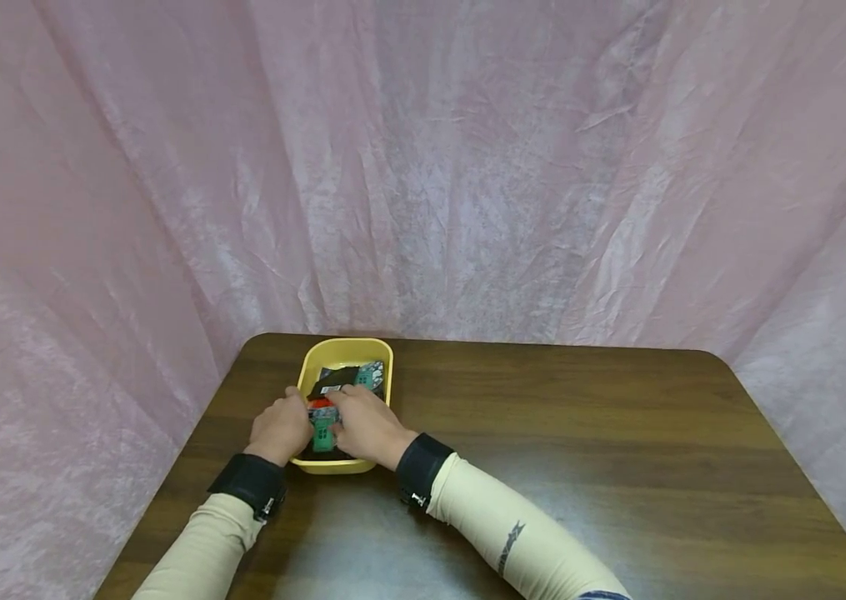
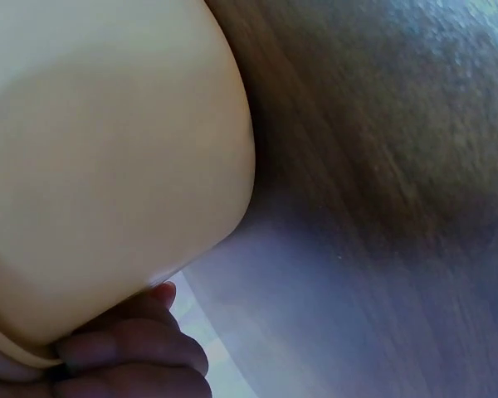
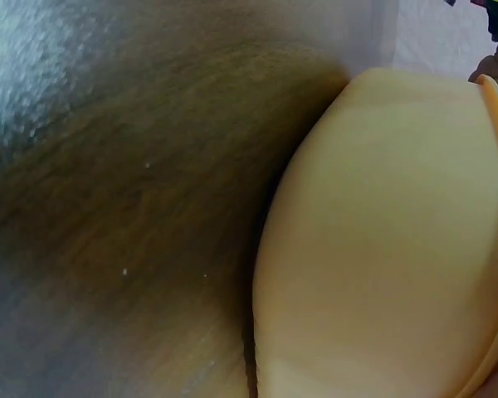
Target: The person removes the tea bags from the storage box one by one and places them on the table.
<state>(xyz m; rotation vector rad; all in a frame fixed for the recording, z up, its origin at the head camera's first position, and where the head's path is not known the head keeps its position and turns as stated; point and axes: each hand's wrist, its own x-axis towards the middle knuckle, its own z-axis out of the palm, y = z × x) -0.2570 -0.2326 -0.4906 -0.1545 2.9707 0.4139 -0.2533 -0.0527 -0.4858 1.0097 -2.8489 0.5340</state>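
A pale pink, velvety curtain (image 1: 430,167) is hanging in folds behind everything. Before it, a dark wood-grained counter (image 1: 580,433) with rounded far corners is spreading out. Two cream sleeves (image 1: 520,533) are stretching over it from the person's side, nearest me. At the counter's far left, a yellow tub (image 1: 332,467) is standing upright, its raised walls apparently keeping the contents gathered. The right hand (image 1: 370,425) is lying inside, fingers touching a green-and-red packet (image 1: 323,437); whether finger and thumb are pinching it, I cannot tell. The left hand (image 1: 282,427) is clamping the tub's left wall, fingers bent against the outside, probably to steady it while the other hand is working. A black wristband (image 1: 423,471) is circling each wrist, seemingly to carry a camera. Smallest of all, a dark packet (image 1: 336,382) is lying towards the tub's far end, a patterned blue-green packet (image 1: 371,375) is showing just beside it, and the green-and-red one is sitting between the two hands, within easy reach of both.
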